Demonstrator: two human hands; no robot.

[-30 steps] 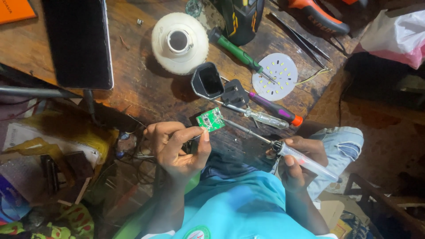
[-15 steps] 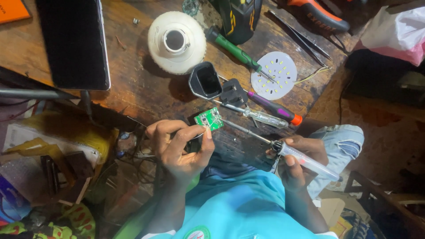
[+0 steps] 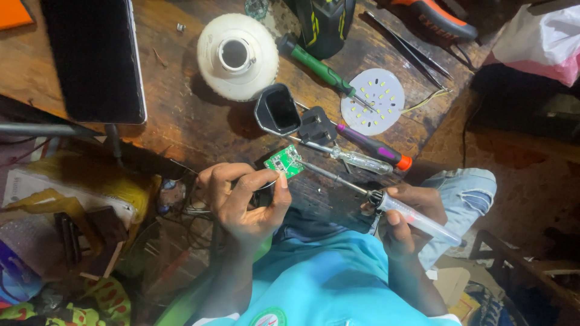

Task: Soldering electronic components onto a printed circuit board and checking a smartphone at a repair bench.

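**Iron tip on a small green board**

The left hand (image 3: 244,199), low and left of centre in the frame, pinches a small green board (image 3: 284,162) between thumb and fingers, holding it just above the table (image 3: 181,121) edge. The right hand (image 3: 408,220), lower right of centre, is closed around the clear handle of a soldering iron (image 3: 374,196); its thin metal shaft slants up and left, and the tip meets the right edge of the board.

Just above the board lie a black plug (image 3: 317,127) and an open black cap (image 3: 278,111), touching each other. A clear-handled tester (image 3: 356,160) and a purple screwdriver (image 3: 374,146) with an orange end lie side by side to the right of the plug. Further up, a green screwdriver (image 3: 320,69) points toward a white LED disc (image 3: 373,96) in the upper right of centre. A white bulb shell (image 3: 237,57) stands at upper centre, and a dark phone (image 3: 96,57) fills the upper left. Black tweezers (image 3: 411,51) lie near the top right.
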